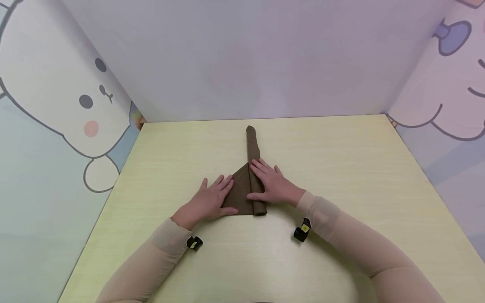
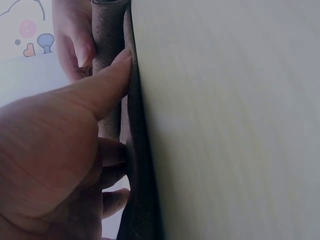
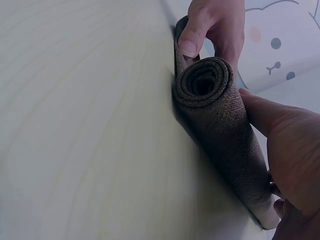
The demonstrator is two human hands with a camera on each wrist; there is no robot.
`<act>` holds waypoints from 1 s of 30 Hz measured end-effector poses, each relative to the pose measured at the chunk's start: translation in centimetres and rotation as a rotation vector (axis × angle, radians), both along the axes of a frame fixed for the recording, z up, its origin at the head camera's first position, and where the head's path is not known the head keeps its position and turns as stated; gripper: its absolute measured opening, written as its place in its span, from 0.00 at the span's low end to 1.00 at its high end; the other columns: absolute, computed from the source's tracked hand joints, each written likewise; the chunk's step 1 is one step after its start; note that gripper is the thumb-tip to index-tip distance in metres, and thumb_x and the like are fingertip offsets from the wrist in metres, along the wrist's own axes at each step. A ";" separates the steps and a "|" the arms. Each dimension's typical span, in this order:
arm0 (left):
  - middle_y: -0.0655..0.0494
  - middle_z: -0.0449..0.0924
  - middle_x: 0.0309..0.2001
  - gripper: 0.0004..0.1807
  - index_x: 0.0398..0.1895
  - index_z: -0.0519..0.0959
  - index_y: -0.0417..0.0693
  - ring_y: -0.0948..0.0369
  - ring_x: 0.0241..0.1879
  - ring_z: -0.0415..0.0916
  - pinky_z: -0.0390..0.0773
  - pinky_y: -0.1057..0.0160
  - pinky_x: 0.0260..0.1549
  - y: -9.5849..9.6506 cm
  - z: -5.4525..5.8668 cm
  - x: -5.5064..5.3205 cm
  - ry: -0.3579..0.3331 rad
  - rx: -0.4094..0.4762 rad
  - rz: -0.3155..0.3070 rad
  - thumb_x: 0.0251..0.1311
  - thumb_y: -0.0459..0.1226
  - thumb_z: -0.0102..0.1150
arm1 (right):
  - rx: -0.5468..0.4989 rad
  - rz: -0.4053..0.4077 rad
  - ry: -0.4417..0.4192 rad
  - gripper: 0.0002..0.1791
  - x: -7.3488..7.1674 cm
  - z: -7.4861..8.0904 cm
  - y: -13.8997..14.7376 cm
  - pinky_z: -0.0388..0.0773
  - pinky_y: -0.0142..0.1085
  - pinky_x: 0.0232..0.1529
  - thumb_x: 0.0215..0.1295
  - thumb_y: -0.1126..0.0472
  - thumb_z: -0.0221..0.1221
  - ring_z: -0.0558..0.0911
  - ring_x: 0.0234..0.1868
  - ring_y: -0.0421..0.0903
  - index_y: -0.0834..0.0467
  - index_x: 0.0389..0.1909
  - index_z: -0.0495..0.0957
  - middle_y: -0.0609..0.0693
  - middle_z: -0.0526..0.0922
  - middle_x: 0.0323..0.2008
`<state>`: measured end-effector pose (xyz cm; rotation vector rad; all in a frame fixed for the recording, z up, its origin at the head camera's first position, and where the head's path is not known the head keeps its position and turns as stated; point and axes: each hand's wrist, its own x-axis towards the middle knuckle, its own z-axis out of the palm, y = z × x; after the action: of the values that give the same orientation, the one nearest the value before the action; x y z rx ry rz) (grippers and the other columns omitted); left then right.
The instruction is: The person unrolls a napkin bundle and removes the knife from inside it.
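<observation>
A brown cloth (image 1: 241,198), which looks like a towel, lies on the table partly rolled up. Its rolled part (image 1: 253,145) runs away from me as a long tube, and the spiral of layers shows at the near end (image 3: 202,85) in the right wrist view. Left of the tube a flat, slanted flap is still spread out. My left hand (image 1: 208,200) rests on that flap with fingers extended, its thumb (image 2: 107,82) along the near edge. Across the tube lies my right hand (image 1: 278,185), fingers outstretched over it and thumb pointing left.
The pale wooden table (image 1: 341,155) reaches back to a plain whitish wall (image 1: 257,59). Side panels with cartoon animals stand left (image 1: 57,84) and right (image 1: 447,80). A small black device hangs at each wrist, one by the left sleeve (image 1: 194,243) and one by the right (image 1: 302,230).
</observation>
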<state>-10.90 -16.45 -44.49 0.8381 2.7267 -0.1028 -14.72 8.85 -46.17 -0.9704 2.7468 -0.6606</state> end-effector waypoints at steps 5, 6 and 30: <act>0.56 0.41 0.77 0.53 0.76 0.50 0.45 0.52 0.74 0.42 0.50 0.34 0.62 -0.4 -0.2 -0.1 -0.007 0.005 0.001 0.58 0.71 0.42 | -0.002 -0.006 -0.011 0.56 0.0 0.1 0.1 0.46 0.64 0.65 0.57 0.26 0.53 0.42 0.76 0.51 0.60 0.75 0.50 0.52 0.47 0.76; 0.56 0.41 0.77 0.53 0.76 0.50 0.45 0.52 0.74 0.42 0.49 0.34 0.62 -0.5 -0.2 -0.2 -0.008 0.007 0.000 0.58 0.71 0.42 | -0.003 -0.008 -0.014 0.56 0.0 0.2 0.1 0.46 0.64 0.65 0.57 0.27 0.54 0.42 0.76 0.51 0.60 0.75 0.50 0.52 0.47 0.76; 0.55 0.42 0.77 0.52 0.76 0.52 0.45 0.51 0.74 0.43 0.49 0.32 0.61 -1.7 -0.4 -0.3 -0.001 0.050 -0.004 0.58 0.70 0.44 | -0.009 -0.012 -0.041 0.56 -0.1 0.3 0.6 0.47 0.64 0.65 0.57 0.28 0.55 0.42 0.76 0.51 0.59 0.76 0.48 0.53 0.47 0.76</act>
<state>-11.16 -18.18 -44.86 0.8571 2.7372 -0.0349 -14.78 9.50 -45.87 -0.9325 2.7189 -0.6868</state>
